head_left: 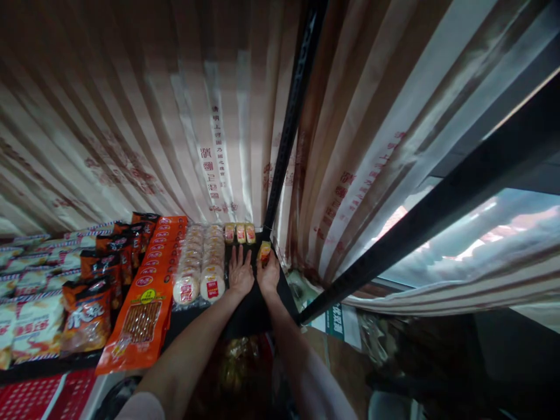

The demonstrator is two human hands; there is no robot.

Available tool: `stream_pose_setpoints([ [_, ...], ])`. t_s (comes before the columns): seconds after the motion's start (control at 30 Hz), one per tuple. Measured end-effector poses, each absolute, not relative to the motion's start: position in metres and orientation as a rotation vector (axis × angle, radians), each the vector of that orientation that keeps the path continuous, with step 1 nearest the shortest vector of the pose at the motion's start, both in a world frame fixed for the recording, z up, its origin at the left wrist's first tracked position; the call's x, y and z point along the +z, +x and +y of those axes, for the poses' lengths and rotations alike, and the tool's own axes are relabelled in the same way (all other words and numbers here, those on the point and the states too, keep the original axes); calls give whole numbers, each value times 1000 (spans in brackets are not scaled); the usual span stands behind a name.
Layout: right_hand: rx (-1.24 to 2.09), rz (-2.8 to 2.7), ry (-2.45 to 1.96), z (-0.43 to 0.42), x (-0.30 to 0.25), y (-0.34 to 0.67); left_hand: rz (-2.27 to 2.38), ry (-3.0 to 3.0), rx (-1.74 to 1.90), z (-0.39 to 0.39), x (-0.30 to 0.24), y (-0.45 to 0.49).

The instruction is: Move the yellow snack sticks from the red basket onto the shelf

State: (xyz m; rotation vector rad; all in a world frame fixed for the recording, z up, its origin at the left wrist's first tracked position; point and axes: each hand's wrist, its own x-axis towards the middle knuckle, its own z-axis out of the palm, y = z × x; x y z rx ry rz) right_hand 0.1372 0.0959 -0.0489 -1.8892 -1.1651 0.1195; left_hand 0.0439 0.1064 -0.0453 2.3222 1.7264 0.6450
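Observation:
On the black shelf (247, 318) my left hand (240, 274) lies with its fingers stretched out, pointing at a short row of small yellow snack packs (240, 233) along the back. It holds nothing that I can see. My right hand (268, 274) grips another small yellow snack pack (264, 252) near the shelf's back right corner, beside the black post. Left of my hands stand two rows of round, clear-wrapped cakes (212, 284) with red labels.
Orange snack packets (140, 318) overlap in a row further left, then dark orange bags (87, 315) and white bags (38, 326). A black post (291, 111) rises at the corner. Printed curtains (236, 116) hang behind. A slanted black bar (420, 210) crosses on the right.

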Motion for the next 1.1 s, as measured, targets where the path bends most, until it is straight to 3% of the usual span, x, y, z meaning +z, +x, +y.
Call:
stream_pose_setpoints([
  [0.5,125,-1123,-1943,139,-46,152,1524,2528,681,165,-35,59],
  [1.1,118,-1241,-1849,188,-54,150,1753,2387,699,184,-55,55],
])
